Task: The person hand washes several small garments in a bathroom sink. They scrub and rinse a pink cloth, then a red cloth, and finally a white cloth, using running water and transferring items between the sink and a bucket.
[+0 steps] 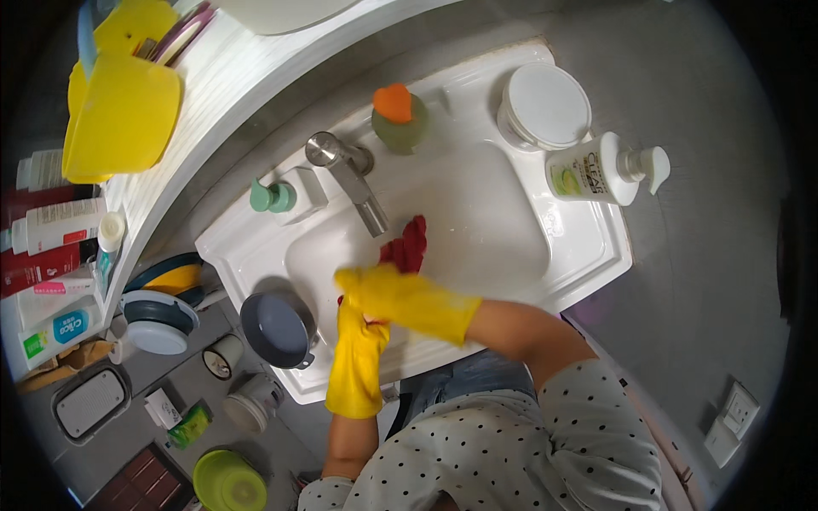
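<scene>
Both of my hands wear yellow rubber gloves and meet over the near left part of the white sink (503, 221). A wet-looking red cloth (409, 247) sticks out beyond them, below the faucet (358, 187). My left hand (356, 336) is closed, with a little red showing at its fingers. Across it lies my right hand (375, 291), closed over the bunched cloth and blurred by motion. The gloves hide most of the cloth.
A grey pot (279, 328) sits on the sink's left edge. Around the rim stand a green-topped soap dispenser (274, 197), an orange sponge (393, 102) on a green holder, a lidded white tub (545, 106) and a white pump bottle (592, 170). A shelf (230, 68) curves along the upper left.
</scene>
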`<state>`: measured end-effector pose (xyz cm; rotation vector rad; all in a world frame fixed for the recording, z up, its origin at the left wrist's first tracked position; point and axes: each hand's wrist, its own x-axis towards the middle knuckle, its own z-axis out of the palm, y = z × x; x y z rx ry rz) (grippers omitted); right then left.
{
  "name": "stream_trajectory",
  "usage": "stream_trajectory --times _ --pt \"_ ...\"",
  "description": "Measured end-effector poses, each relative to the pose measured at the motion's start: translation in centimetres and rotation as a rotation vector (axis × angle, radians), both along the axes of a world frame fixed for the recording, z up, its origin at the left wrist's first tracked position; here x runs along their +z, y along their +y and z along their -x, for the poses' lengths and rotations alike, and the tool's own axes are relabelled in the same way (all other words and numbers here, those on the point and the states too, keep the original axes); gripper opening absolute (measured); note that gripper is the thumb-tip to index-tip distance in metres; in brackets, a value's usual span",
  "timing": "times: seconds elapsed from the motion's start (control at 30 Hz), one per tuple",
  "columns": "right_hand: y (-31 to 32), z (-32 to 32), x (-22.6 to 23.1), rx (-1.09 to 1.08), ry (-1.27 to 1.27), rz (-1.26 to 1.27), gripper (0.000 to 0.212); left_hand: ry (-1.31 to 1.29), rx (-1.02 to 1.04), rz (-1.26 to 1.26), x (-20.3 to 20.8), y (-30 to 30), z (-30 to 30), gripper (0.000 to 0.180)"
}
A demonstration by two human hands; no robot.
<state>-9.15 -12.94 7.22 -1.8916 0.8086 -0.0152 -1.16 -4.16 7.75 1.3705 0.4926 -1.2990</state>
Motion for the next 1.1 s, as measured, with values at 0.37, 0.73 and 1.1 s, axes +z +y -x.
stream_trajectory --times 0.37,0.73,1.1 --pt "-2.9 -0.6 -0.8 0.051 0.104 -0.083 0.029 0.170 0.047 -0.038 -1.5 0.8 -0.6 0.017" --pt "-1.4 -1.5 0.7 0.138 0.065 -0.031 0.031 -0.082 -0.175 0.108 2.0 -0.9 0.0 0.020" --pt "-0.7 3.2 -0.8 -0.489 -0.550 -0.394 0.034 -0.299 -0.200 0.181 4.1 0.0 -2.8 0.026"
